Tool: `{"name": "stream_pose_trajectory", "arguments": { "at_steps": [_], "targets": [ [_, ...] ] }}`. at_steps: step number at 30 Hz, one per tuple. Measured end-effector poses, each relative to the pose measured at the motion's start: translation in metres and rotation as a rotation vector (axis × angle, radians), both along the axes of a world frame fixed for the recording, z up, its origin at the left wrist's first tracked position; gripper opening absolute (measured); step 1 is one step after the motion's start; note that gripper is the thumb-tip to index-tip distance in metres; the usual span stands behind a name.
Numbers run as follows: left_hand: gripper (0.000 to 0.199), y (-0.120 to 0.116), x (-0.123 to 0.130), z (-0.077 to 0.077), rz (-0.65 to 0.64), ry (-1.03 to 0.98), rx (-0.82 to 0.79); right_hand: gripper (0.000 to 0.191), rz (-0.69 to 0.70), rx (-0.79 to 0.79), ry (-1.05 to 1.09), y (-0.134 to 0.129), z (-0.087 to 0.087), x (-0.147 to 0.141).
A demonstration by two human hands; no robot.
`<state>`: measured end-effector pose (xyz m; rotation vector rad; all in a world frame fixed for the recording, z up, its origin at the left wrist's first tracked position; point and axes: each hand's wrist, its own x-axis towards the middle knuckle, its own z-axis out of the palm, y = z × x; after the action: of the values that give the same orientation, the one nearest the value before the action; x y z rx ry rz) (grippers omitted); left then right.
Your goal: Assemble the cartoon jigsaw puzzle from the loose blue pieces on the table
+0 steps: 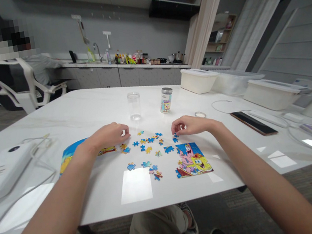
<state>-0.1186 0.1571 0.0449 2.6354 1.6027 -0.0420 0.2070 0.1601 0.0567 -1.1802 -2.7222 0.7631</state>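
Head view: I see block (194, 159) part-joined near right, many pieces (149, 150) loose left, can't tell whether left hand (109, 135) or right hand (189, 125) pinches any.

Joined puzzle section (193, 159): cartoon print | flat on tabletop | beside loose pieces (148, 149)

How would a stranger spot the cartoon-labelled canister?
Find the long white table, then look beyond the right hand. Between a clear jar and the cream storage box stands the canister, set apart from that jar by its silver lid and cartoon label.
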Motion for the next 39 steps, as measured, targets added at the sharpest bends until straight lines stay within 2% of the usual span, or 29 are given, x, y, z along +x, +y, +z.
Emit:
{"name": "stream_pose_trajectory", "arguments": {
  "at_steps": [4, 9, 12, 22, 32, 39],
  "targets": [
    [0.037, 0.0, 0.0, 0.001, -0.009, 0.001, 0.001, 0.02, 0.098, -0.083, 0.127, -0.007, 0.008, -0.004],
    [0.037, -0.002, 0.001, 0.002, 0.011, 0.01, -0.009, 0.024, 0.021, -0.348, 0.193, -0.012, 0.01, -0.006],
    [0.037, -0.001, 0.001, 0.001, 0.014, 0.015, -0.004, 0.025, 0.006, -0.418, 0.225, -0.014, 0.01, -0.008],
    [0.038, 0.001, 0.001, 0.0, -0.006, 0.011, 0.001, 0.024, 0.012, -0.483, 0.239, -0.013, 0.004, -0.012],
    [0.038, 0.0, 0.002, 0.001, -0.011, 0.027, -0.002, 0.026, 0.021, -0.422, 0.192, -0.014, 0.001, -0.018],
    [0.039, 0.0, 0.003, 0.001, -0.013, 0.036, 0.0, 0.025, 0.012, -0.389, 0.237, -0.009, -0.001, -0.015]
  ]
}}
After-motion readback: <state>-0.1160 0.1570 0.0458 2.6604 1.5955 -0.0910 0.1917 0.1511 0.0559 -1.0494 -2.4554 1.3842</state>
